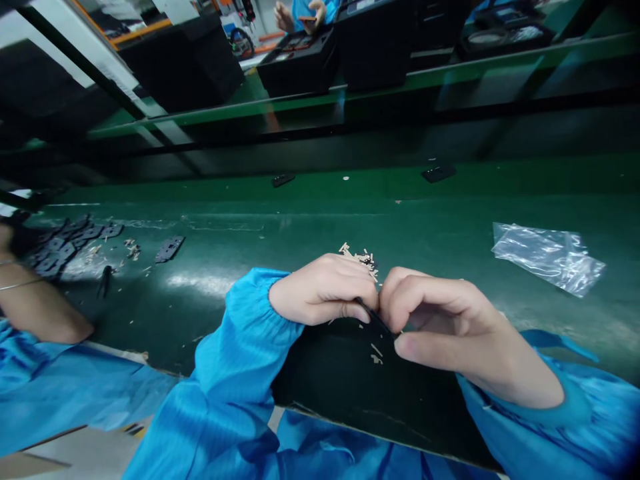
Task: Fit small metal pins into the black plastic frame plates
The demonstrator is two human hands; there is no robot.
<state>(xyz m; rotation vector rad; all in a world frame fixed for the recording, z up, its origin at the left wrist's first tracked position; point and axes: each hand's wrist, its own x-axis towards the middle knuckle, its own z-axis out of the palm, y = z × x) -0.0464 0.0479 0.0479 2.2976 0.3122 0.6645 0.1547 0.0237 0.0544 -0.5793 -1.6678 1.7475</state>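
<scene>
Pinched between both hands is a thin black part [377,320], which the person holds above the near side of the green table [310,230]. The left hand [325,287] is closed upon the upper left end of it, with the thumb pressed against the curled fingers, so there is almost no opening. The right hand [450,320] has its thumb and first finger brought together at the lower right end, while the palm is loosely rounded. The part is tilted, going down toward the right, and the fingers hide a good portion of it, so its full shape I cannot tell.

Just behind the hands lies a small pile of pale pieces [363,259]. Some loose pale bits [377,357] are lying on the dark surface below the part.

On the right side of the table there is a clear plastic bag [550,259], flat and wrinkled. Farther back are two small black pieces, one near the middle [283,180] and one more to the right [439,174]. On the left lies a single dark plate [170,249], and beyond it a heap of dark plates [65,247], near the bare arm of a co-worker [40,300]. Across the table, another person's hands [310,15] hold a small orange object [307,19].
</scene>
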